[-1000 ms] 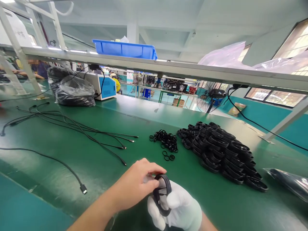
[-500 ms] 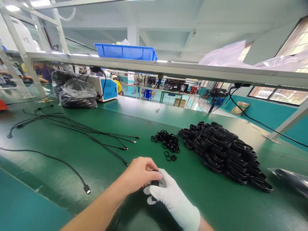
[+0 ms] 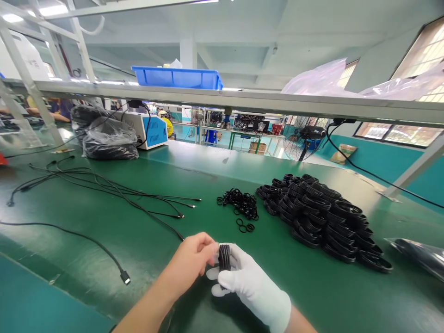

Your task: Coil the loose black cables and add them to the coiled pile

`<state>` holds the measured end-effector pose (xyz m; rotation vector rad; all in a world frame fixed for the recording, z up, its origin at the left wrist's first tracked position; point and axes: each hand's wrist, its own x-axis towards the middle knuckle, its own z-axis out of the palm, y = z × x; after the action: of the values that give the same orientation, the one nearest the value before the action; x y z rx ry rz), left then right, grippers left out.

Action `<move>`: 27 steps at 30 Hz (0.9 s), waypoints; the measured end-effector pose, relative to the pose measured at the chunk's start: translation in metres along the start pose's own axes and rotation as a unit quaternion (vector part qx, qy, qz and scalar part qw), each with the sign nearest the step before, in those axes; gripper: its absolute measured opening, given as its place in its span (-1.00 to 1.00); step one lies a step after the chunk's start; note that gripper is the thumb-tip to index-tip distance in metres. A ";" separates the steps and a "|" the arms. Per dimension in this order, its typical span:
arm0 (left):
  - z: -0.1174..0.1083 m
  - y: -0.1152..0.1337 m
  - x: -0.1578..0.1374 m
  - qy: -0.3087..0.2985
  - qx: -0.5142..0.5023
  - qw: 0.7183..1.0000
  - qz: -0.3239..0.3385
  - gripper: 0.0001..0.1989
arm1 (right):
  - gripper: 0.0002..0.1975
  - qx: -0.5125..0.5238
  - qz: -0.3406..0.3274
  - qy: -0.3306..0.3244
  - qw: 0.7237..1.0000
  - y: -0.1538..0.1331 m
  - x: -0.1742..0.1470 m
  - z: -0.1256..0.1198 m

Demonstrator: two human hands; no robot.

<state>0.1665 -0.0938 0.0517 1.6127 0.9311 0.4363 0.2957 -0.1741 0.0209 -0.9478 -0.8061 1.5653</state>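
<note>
My right hand (image 3: 248, 280), in a white glove, is wrapped round a coiled black cable (image 3: 225, 258) just above the bench. The coil's stacked loops face me between thumb and fingers. My bare left hand (image 3: 194, 256) is at the coil's left side, its thumb and fingers pinched together close to the loops. Whatever is between those fingertips is hidden. Beyond the hands lies a small heap of black rings (image 3: 243, 203), with a few loose rings (image 3: 245, 226) in front of it. To the right is a large pile of coiled black cables (image 3: 322, 217).
Uncoiled black cables (image 3: 114, 187) stretch across the green bench (image 3: 138, 259) on the left, one with its plug (image 3: 125, 276) near the front edge. Behind stand bagged goods (image 3: 111, 138) and a blue-white machine (image 3: 152, 129). A shelf (image 3: 243, 99) crosses above, carrying a blue bin (image 3: 176, 77).
My left hand has drawn back from the top of the coil to its left side, uncovering the loops. My right hand still grips the coil. The view has shifted slightly.
</note>
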 end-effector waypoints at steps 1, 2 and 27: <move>0.002 -0.002 -0.004 -0.018 -0.020 1.000 -0.008 -0.80 | -0.49 -0.003 0.000 0.003 1.000 0.000 0.001 0.000; 0.004 -0.004 -0.007 -0.037 -0.038 0.998 -0.015 -0.83 | -0.50 -0.010 -0.001 0.010 1.000 0.000 0.002 0.000; 0.014 -0.033 -0.005 -0.081 -0.239 0.967 -0.014 -0.80 | -0.58 -0.002 0.028 0.004 1.000 0.011 0.004 -0.005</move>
<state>0.1623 -0.1055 0.0175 1.1734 0.6600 0.4606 0.2948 -0.1723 0.0085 -0.9871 -0.7833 1.6069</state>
